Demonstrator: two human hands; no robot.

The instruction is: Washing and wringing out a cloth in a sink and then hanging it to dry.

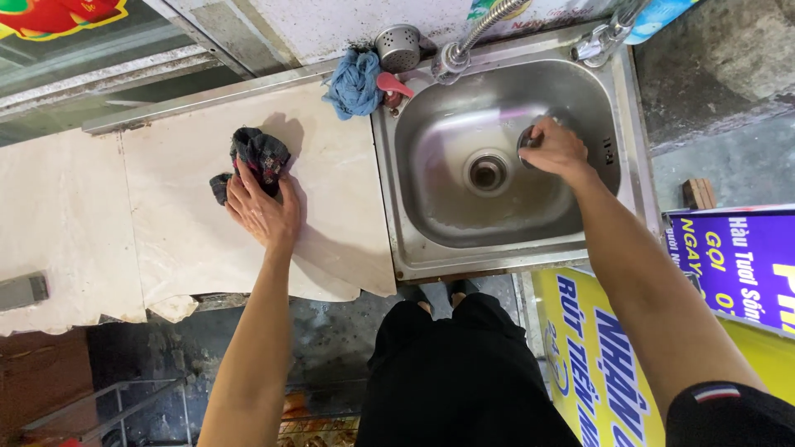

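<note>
Judging from the wet, sloped stainless-steel sink basin [464, 207], the small dark round object [527, 142] could slip out of the right hand [555, 149] and slide toward the round metal drain [486, 171], since the fingers curl closed over it from above and hide most of it; it looks like a strainer or plug, though I cannot be sure. On the pale stone countertop [166, 240], the dark crumpled cloth [258, 157] could slide away, because the left hand [263, 207] only presses on it with nearly flat fingers, the rag bunched under and just beyond the fingertips.
</note>
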